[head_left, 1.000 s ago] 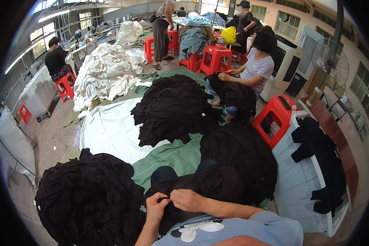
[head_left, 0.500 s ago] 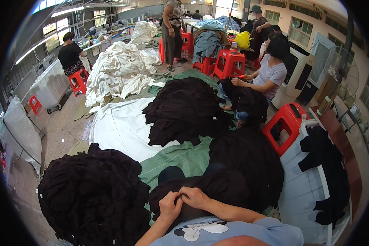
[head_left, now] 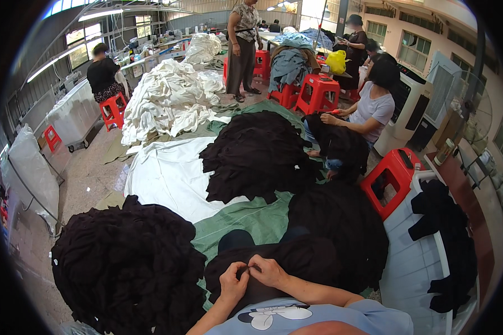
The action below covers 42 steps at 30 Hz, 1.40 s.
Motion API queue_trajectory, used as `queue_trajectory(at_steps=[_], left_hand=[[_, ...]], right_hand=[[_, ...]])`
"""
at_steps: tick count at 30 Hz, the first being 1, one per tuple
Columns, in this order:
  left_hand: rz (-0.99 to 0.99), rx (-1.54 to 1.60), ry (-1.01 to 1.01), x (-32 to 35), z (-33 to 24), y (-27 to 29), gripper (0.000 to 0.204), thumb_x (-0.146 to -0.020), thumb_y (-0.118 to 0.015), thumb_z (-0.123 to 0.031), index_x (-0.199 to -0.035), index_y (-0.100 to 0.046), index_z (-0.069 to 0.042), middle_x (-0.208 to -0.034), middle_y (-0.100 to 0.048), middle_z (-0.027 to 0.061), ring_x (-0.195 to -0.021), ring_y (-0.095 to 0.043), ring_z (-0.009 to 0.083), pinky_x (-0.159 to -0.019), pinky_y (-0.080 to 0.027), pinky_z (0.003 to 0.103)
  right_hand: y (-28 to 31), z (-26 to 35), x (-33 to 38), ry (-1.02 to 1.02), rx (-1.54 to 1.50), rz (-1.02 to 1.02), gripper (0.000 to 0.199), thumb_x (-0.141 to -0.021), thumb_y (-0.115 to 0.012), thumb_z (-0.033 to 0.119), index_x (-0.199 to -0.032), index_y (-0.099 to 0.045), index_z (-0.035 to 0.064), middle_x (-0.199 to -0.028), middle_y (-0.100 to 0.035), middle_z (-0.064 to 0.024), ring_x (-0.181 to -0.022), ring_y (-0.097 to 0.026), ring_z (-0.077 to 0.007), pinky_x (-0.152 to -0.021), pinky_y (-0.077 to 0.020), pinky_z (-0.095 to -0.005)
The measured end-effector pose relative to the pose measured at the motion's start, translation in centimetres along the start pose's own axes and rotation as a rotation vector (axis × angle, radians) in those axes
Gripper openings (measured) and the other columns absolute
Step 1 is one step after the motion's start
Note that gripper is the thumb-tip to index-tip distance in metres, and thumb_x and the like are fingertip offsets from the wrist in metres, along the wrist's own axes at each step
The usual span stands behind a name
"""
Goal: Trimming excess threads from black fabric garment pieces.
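Observation:
Dark brown-black fabric [head_left: 302, 259] lies over my lap. Both hands pinch its edge, fingertips almost meeting: my left hand [head_left: 233, 281] is closed on one side and my right hand [head_left: 267, 271] on the other. What exactly sits between the fingertips is too small to make out beyond the dark cloth. To my left rises a big heap of dark garments [head_left: 126, 262]. Another dark heap [head_left: 346, 229] stands at my right knee, and a third dark pile [head_left: 260, 153] spreads out ahead of me.
A green sheet [head_left: 218, 226] and white cloth [head_left: 165, 178] cover the floor ahead. A co-worker [head_left: 374, 103] sits at the right with dark cloth. Near my right stand a red stool [head_left: 388, 178] and a white bin [head_left: 416, 262] with dark garments. White garments [head_left: 170, 100] are heaped farther off.
The whole view has shifted slightly right and down. My hands stay at the dark fabric, still pinching it, with only a tiny movement of the fingers.

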<state>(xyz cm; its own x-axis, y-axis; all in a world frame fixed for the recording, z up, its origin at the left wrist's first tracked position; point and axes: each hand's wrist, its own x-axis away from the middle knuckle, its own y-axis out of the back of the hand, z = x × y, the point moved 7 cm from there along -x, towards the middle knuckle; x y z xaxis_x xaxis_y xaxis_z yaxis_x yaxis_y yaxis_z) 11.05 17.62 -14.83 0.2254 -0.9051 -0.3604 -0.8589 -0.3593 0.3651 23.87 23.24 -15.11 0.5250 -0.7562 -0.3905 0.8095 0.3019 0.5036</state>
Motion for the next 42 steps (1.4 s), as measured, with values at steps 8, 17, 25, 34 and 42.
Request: queue_trajectory(at_steps=[8, 17, 25, 34, 42], left_hand=[[0.046, 0.059, -0.039, -0.2, -0.8, -0.1, 0.013, -0.089, -0.066, -0.009, -0.099, -0.068, 0.000, -0.088, -0.069, 0.0153, -0.077, -0.069, 0.0285, -0.068, -0.053, 0.034], [0.209, 0.588, 0.424, 0.0, 5.1, -0.7, 0.015, -0.095, -0.067, -0.014, -0.092, -0.069, 0.001, -0.082, -0.066, -0.0037, -0.075, -0.055, 0.0033, -0.068, -0.043, 0.020], [0.550, 0.574, 0.568, -0.4, 4.2, 0.5, 0.018, -0.094, -0.068, -0.017, -0.097, -0.071, 0.001, -0.085, -0.066, -0.0034, -0.079, -0.056, 0.0038, -0.073, -0.045, 0.020], [0.518, 0.509, 0.430, 1.1, 5.0, -0.4, 0.019, -0.100, -0.058, -0.017, -0.098, -0.065, 0.001, -0.087, -0.063, -0.0036, -0.084, -0.054, 0.0054, -0.076, -0.045, 0.021], [0.449, 0.284, 0.297, 0.4, 3.6, -0.6, 0.022, -0.102, -0.053, -0.021, -0.099, -0.062, -0.001, -0.088, -0.061, 0.0042, -0.087, -0.054, 0.0100, -0.081, -0.047, 0.028]], right_hand=[[0.3, 0.5, 0.2, -0.012, -0.029, 0.036, 0.017, -0.084, -0.065, 0.005, -0.097, -0.054, 0.0017, -0.086, -0.065, -0.0167, -0.079, -0.067, -0.0366, -0.067, -0.0537, -0.0411], [0.5, 2.4, -0.2, 0.187, 0.017, 0.017, 0.018, -0.080, -0.068, 0.000, -0.092, -0.056, 0.0018, -0.082, -0.063, -0.0130, -0.072, -0.066, -0.0324, -0.062, -0.0535, -0.0386], [0.6, 5.2, 0.0, 0.452, 0.057, 0.088, 0.020, -0.079, -0.069, -0.002, -0.093, -0.056, 0.0000, -0.087, -0.060, -0.0136, -0.078, -0.064, -0.0318, -0.067, -0.0533, -0.0374], [0.4, 5.4, 0.5, 0.447, 0.002, 0.066, 0.020, -0.079, -0.069, -0.004, -0.092, -0.055, -0.0003, -0.086, -0.061, -0.0143, -0.076, -0.064, -0.0324, -0.066, -0.0532, -0.0382], [1.0, 4.2, 0.2, 0.330, -0.002, 0.053, 0.014, -0.081, -0.065, -0.002, -0.091, -0.057, 0.0020, -0.087, -0.056, -0.0154, -0.078, -0.061, -0.0349, -0.068, -0.0516, -0.0412]])
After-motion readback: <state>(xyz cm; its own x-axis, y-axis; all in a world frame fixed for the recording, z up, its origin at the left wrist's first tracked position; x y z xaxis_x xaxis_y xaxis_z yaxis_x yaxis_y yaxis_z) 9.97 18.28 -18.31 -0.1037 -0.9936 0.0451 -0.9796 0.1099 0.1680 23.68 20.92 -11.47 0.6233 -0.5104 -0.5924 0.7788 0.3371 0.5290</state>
